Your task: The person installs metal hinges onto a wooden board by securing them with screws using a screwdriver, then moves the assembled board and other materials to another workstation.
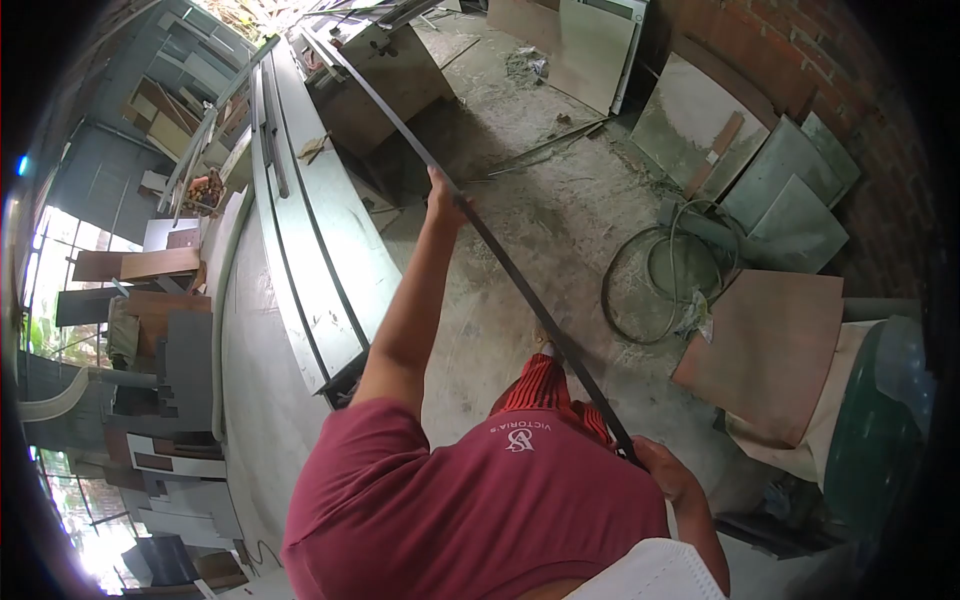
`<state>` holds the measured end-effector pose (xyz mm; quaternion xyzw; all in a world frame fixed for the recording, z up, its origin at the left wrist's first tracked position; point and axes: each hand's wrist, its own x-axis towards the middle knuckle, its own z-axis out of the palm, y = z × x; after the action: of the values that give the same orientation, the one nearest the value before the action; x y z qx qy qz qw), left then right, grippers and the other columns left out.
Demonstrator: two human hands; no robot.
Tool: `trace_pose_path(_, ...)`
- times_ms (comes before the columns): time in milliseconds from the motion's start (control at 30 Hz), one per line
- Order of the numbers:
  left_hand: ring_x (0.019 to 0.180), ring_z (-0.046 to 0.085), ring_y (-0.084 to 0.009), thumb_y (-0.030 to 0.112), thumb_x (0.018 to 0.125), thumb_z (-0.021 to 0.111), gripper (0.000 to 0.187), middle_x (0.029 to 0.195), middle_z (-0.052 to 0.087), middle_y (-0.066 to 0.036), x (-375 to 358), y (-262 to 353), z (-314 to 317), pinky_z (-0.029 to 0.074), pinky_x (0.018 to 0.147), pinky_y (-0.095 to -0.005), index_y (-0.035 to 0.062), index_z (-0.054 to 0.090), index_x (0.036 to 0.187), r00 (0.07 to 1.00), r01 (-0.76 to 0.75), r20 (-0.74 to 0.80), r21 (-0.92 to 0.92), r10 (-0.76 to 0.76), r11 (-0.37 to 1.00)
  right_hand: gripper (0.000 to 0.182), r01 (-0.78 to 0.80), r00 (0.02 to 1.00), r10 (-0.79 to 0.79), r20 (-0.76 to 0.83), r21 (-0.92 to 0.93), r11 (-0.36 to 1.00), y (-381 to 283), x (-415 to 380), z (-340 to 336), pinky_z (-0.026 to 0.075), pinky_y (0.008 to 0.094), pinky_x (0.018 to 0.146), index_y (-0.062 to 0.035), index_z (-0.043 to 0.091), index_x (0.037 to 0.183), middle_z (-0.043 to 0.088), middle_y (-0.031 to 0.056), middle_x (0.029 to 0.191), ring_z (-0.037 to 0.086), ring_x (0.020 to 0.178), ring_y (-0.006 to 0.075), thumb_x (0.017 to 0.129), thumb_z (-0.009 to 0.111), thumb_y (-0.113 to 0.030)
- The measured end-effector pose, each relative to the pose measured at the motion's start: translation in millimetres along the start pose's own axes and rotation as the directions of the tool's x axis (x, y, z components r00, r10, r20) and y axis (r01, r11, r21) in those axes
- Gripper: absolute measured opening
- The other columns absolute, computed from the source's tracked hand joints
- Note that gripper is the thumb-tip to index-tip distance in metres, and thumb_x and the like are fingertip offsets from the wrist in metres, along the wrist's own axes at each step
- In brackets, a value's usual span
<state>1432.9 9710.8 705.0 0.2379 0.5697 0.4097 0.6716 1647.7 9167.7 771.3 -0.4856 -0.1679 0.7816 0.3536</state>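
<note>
A long, thin dark bar (510, 278) runs diagonally across the view, from beside my waist up to the machine at the top. My left hand (446, 203), at the end of an outstretched arm, is closed around its middle stretch. Close to my right hip, my right hand (668, 468) grips the near end, with some of its fingers hidden. The far end of the bar reaches over a box-like cabinet (385, 85). Left of my left arm stands a long pale workbench (318, 225) with dark lengthwise grooves and a small brownish piece (313, 148) on it.
A coiled hose (612, 285) lies on the concrete floor to the right. Flat boards (700, 120) lean against the brick wall (800, 50), and a brown panel (770, 350) stands near a green rounded object (880, 420). Stacked boards (190, 370) fill the left side.
</note>
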Motion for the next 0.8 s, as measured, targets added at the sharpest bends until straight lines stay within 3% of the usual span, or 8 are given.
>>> trace_pose_path(67, 0.12, 0.039, -0.0402, 0.08, 0.073, 0.039, 0.105, 0.135, 0.031, -0.025, -58, -26, -12, 0.036, 0.093, -0.0554, 0.0047, 0.016, 0.142, 0.994, -0.043, 0.104, 0.141, 0.029, 0.989, 0.053, 0.023, 0.999, -0.023, 0.026, 0.017, 1.0, -5, 6, 2, 0.033, 0.0166, 0.049, -0.0066, 0.051, 0.118, 0.052, -0.0049, 0.069, 0.043, 0.055, 0.0015, 0.092, 0.041, -0.052)
trace_pose_path(100, 0.124, 0.037, -0.0405, 0.081, 0.072, 0.039, 0.107, 0.14, 0.026, -0.026, -104, -39, -3, 0.034, 0.096, -0.0571, 0.0049, 0.014, 0.143, 0.998, -0.035, 0.062, 0.133, 0.027, 0.99, 0.052, 0.046, 0.999, -0.047, 0.028, 0.023, 0.999, -8, 9, 3, 0.033, 0.0166, 0.049, -0.0067, 0.051, 0.118, 0.051, -0.0046, 0.067, 0.042, 0.054, 0.0017, 0.093, 0.04, -0.051)
trace_pose_path(167, 0.116, 0.045, -0.042, 0.073, 0.08, 0.04, 0.094, 0.138, 0.033, -0.025, -155, -82, -13, 0.034, 0.097, -0.0572, 0.0109, 0.01, 0.144, 0.983, 0.077, 0.163, 0.057, -0.086, 0.995, 0.051, 0.07, 0.997, -0.071, 0.032, 0.036, 0.997, -19, 14, 6, 0.033, 0.0166, 0.048, -0.0068, 0.051, 0.118, 0.05, -0.0043, 0.066, 0.042, 0.053, 0.0019, 0.094, 0.039, -0.05)
trace_pose_path(233, 0.118, 0.044, -0.0418, 0.07, 0.082, 0.039, 0.089, 0.138, 0.032, -0.023, -201, -115, -13, 0.036, 0.095, -0.0571, 0.019, 0.002, 0.145, 0.921, 0.31, 0.254, -0.014, -0.297, 0.95, 0.047, 0.045, 0.997, -0.048, 0.063, 0.046, 0.998, -38, 17, 6, 0.033, 0.0171, 0.047, -0.007, 0.049, 0.118, 0.047, -0.004, 0.065, 0.04, 0.05, 0.0026, 0.095, 0.038, -0.047)
trace_pose_path(300, 0.118, 0.044, -0.0409, 0.065, 0.085, 0.038, 0.084, 0.137, 0.034, -0.022, -230, -133, -13, 0.038, 0.096, -0.0539, 0.0182, 0.002, 0.145, 0.845, 0.379, 0.406, 0.004, -0.348, 0.925, 0.047, 0.016, 0.998, -0.021, 0.066, 0.075, 0.997, -49, 28, 5, 0.034, 0.0176, 0.046, -0.0068, 0.049, 0.119, 0.046, -0.0037, 0.065, 0.039, 0.05, 0.0028, 0.096, 0.037, -0.046)
trace_pose_path(500, 0.111, 0.051, -0.037, 0.049, 0.094, 0.036, 0.063, 0.133, 0.039, -0.021, -247, -116, 16, 0.044, 0.091, -0.0488, 0.0185, 0.009, 0.143, 0.886, 0.187, 0.424, 0.046, -0.189, 0.981, 0.043, 0.046, 0.994, -0.055, 0.092, 0.099, 0.994, -68, 68, 14, 0.037, 0.0185, 0.045, -0.0059, 0.046, 0.119, 0.045, -0.0023, 0.067, 0.039, 0.049, 0.0035, 0.098, 0.034, -0.041)
trace_pose_path(567, 0.105, 0.054, -0.0349, 0.037, 0.097, 0.037, 0.053, 0.126, 0.044, -0.019, -245, -107, 19, 0.047, 0.087, -0.0472, 0.0202, 0.012, 0.141, 0.929, 0.12, 0.347, 0.054, -0.131, 0.991, 0.04, 0.06, 0.993, -0.073, 0.093, 0.143, 0.988, -74, 81, 19, 0.037, 0.0182, 0.045, -0.0059, 0.048, 0.112, 0.044, -0.0025, 0.067, 0.039, 0.05, 0.0034, 0.097, 0.036, -0.042)
trace_pose_path(800, 0.096, 0.058, -0.0298, 0.028, 0.097, 0.041, 0.051, 0.114, 0.05, -0.015, -198, -98, 16, 0.05, 0.082, -0.0469, 0.0238, 0.015, 0.141, 0.96, 0.046, 0.273, 0.056, -0.06, 0.997, 0.043, 0.074, 0.993, -0.087, 0.085, 0.148, 0.986, -96, 122, 31, 0.036, 0.0182, 0.046, -0.006, 0.048, 0.112, 0.045, -0.002, 0.068, 0.039, 0.05, 0.0035, 0.095, 0.041, -0.045)
